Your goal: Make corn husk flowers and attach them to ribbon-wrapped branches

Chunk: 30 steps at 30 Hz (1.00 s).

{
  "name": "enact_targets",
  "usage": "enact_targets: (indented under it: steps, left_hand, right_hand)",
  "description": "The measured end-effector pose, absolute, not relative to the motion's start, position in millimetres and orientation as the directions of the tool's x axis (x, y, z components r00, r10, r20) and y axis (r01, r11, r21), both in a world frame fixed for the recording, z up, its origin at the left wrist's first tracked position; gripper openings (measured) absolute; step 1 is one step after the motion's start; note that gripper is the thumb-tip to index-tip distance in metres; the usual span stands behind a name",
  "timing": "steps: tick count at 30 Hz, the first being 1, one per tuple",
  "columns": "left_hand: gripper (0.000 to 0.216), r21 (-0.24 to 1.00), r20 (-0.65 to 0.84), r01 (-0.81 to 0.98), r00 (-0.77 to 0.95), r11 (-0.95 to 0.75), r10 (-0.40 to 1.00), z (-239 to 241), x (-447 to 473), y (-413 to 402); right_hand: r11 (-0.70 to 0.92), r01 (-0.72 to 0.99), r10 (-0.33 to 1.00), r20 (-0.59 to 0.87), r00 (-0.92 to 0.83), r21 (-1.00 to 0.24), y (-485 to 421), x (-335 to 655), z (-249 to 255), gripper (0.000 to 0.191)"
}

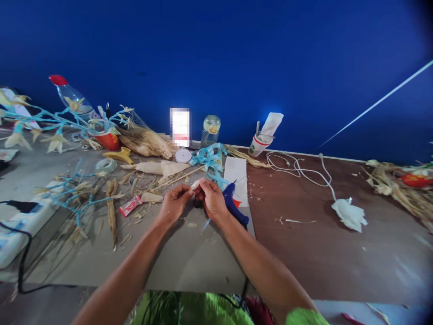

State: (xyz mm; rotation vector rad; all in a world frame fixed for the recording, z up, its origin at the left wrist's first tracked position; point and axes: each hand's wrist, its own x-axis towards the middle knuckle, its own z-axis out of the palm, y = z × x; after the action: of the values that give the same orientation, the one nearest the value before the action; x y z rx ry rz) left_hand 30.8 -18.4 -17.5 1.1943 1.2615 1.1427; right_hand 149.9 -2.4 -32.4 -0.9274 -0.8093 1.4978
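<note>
Over the near middle of the table, my left hand (175, 202) and my right hand (214, 199) meet with fingers pinched. Between their fingertips is a small pale piece of dried husk (195, 184), partly covered by the fingers. A blue glue gun (232, 204) lies just right of my right hand, partly behind that wrist. Under the hands is a small dark object that I cannot make out. Blue ribbon (208, 155) lies in loops beyond my hands. To their left are a red and white packet (130, 206) and a brown dried husk strip (111, 212).
Blue-wrapped branches with husk flowers (56, 140) spread at the left, above a white power strip (23, 230). A glass jar (211, 131) and a paper cup (260, 145) stand by the blue wall. A white cable (304, 171) and crumpled tissue (349, 214) lie right.
</note>
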Motion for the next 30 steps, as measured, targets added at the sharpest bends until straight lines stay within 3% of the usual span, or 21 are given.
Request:
enact_targets:
  steps: [3, 9, 15, 24, 30]
  left_hand:
    - [0.019, 0.993, -0.020, 0.116, -0.063, 0.028, 0.998, -20.2, 29.8, -16.7]
    - [0.014, 0.952, 0.121, 0.293, -0.086, -0.091, 0.989, -23.2, 27.2, -17.8]
    - [0.014, 0.971, 0.124, 0.218, -0.094, -0.101, 0.988, -21.7, 28.4, -19.3]
    - [0.007, 0.926, 0.292, 0.281, -0.112, -0.252, 0.950, -17.6, 25.6, -20.7]
    - [0.013, 0.904, 0.294, 0.350, -0.088, -0.247, 0.952, -15.7, 25.5, -22.6]
  right_hand:
    - [-0.057, -0.335, 0.998, -0.046, -0.040, -0.940, -3.7, 150.9, -34.5, 0.037]
    - [0.047, -0.091, 0.999, 0.047, -0.002, -0.995, -5.4, 150.2, -31.6, 0.022]
    - [-0.039, -0.215, 0.999, -0.042, 0.010, -0.976, -4.3, 150.9, -31.6, 0.021]
    - [-0.011, -0.244, 1.000, -0.006, -0.020, -0.970, -6.4, 146.9, -31.3, 0.019]
    - [-0.001, -0.249, 1.000, 0.007, -0.030, -0.968, -7.5, 147.8, -31.5, 0.020]
